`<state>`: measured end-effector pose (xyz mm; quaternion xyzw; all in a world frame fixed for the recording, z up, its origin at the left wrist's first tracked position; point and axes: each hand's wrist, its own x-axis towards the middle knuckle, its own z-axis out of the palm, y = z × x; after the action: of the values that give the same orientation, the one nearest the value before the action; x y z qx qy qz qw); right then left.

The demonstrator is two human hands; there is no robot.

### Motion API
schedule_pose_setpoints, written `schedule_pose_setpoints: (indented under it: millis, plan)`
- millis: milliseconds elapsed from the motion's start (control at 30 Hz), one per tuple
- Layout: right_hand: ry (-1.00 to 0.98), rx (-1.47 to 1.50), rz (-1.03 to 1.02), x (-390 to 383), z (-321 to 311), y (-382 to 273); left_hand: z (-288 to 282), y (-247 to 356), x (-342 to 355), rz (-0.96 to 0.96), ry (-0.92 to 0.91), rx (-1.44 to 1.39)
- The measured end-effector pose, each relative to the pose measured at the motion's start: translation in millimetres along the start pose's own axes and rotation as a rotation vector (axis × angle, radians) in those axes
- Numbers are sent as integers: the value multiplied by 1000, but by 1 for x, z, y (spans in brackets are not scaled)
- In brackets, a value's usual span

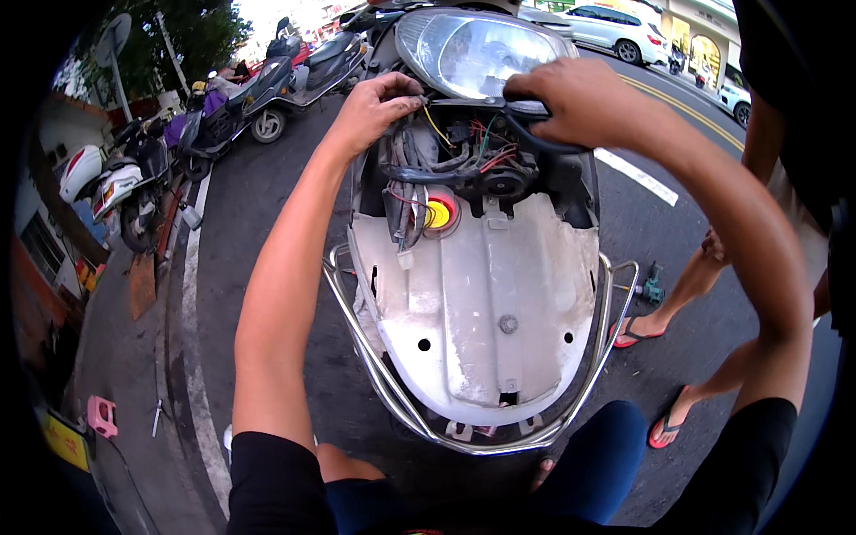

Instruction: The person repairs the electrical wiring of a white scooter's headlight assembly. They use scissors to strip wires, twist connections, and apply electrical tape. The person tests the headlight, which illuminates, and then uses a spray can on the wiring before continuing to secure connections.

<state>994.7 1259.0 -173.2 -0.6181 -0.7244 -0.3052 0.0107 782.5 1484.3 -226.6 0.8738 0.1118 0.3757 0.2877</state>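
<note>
A scooter front stands before me with its wiring exposed. Its large clear headlight [477, 55] sits at the top. At the headlight's lower left edge, my left hand [379, 109] pinches something small that I cannot make out, beside a yellow wire [437, 125]. My right hand [580, 102] is wrapped round a black plastic part [546, 138] under the headlight's right side. Between the hands lie red and green wires and a round black horn [505, 181]. A loose white connector [406, 259] hangs from the harness, next to a red and yellow round piece [439, 214].
A pale scuffed panel [464, 294] with holes faces me, ringed by a chrome bar [383, 392]. At the right stands a person in red sandals [637, 330], near a green power tool [654, 283]. Parked scooters [241, 116] line the left; a white car [615, 31] is beyond.
</note>
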Motion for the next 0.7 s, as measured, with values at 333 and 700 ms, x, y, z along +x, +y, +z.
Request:
schedule_pose_setpoints:
  millis: [333,700]
  plan:
    - [-163,-26,-39,35,-25,-4,-2,1,1,37,-28,58]
    - [-117,56,-211,52,-18,4,-5,4,2,53,-56,96]
